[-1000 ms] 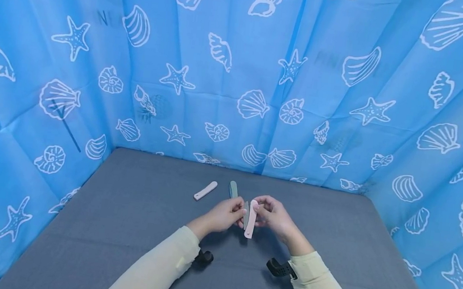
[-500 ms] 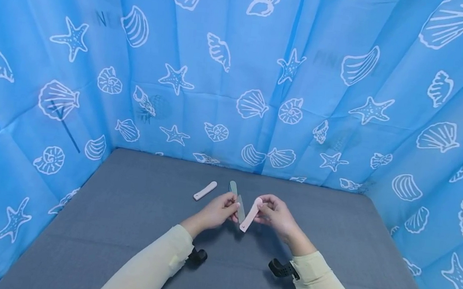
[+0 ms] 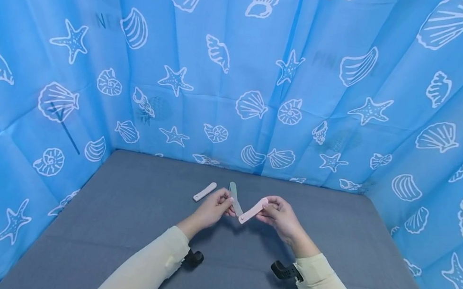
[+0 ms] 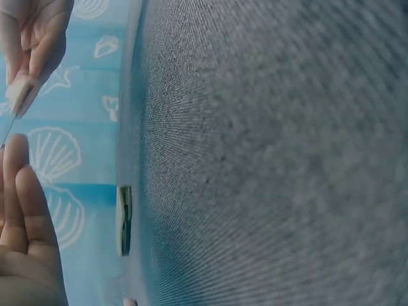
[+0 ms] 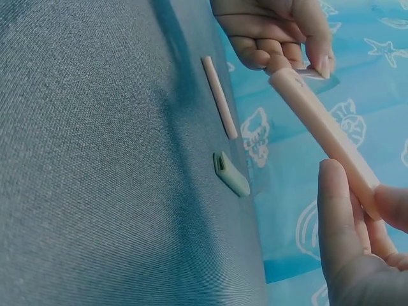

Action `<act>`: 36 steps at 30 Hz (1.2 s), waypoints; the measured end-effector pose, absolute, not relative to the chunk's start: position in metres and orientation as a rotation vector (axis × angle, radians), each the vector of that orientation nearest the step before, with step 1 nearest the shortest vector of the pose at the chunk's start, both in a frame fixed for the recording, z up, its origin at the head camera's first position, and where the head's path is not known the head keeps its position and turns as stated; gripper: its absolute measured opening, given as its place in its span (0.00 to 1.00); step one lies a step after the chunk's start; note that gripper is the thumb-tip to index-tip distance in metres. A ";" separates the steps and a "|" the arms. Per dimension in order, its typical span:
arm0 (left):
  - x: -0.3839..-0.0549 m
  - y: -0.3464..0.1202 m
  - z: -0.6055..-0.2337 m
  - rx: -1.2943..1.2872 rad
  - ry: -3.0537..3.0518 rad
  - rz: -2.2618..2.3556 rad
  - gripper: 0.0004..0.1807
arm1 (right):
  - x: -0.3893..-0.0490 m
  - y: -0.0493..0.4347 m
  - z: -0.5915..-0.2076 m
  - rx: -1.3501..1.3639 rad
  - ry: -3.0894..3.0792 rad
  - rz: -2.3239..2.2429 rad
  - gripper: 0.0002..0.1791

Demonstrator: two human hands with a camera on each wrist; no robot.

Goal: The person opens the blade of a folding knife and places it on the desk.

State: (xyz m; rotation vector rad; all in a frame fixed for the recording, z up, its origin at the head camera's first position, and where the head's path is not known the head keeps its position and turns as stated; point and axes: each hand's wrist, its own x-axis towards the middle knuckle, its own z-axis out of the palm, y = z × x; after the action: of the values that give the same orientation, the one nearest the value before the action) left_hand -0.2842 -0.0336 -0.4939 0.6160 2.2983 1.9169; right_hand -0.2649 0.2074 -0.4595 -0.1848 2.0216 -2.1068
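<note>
Between my hands, above the table, is a folding knife with a pink handle (image 3: 255, 210) and a grey blade (image 3: 237, 206). My right hand (image 3: 282, 219) pinches the far end of the handle. The thumb and fingers of my left hand (image 3: 212, 210) pinch the blade, which stands out from the handle in a wide V. In the right wrist view the pivot end of the handle (image 5: 322, 127) lies close to the left fingers, and the blade is mostly hidden there.
A folded pink knife (image 3: 205, 192) and a folded green knife (image 3: 232, 188) lie on the grey table (image 3: 153, 231) beyond my left hand. Blue shell-print curtains (image 3: 226, 77) rise behind the table. A black strap (image 3: 285, 270) hangs at the right wrist.
My left hand has moved left and turned the blade out of the handle, from nearly folded to a wide V. The right hand has tilted the handle and shifted slightly right.
</note>
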 end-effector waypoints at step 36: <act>-0.286 -0.062 -0.466 0.658 2.193 1.532 0.06 | -0.282 0.223 -0.443 -0.406 2.165 -1.544 0.12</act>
State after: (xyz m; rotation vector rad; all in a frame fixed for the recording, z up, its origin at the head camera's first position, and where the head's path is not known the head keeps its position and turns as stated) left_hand -0.2857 -0.0618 -0.4662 0.6578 2.1932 1.5317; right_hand -0.2821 0.2232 -0.4429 -0.4057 2.1655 -1.5440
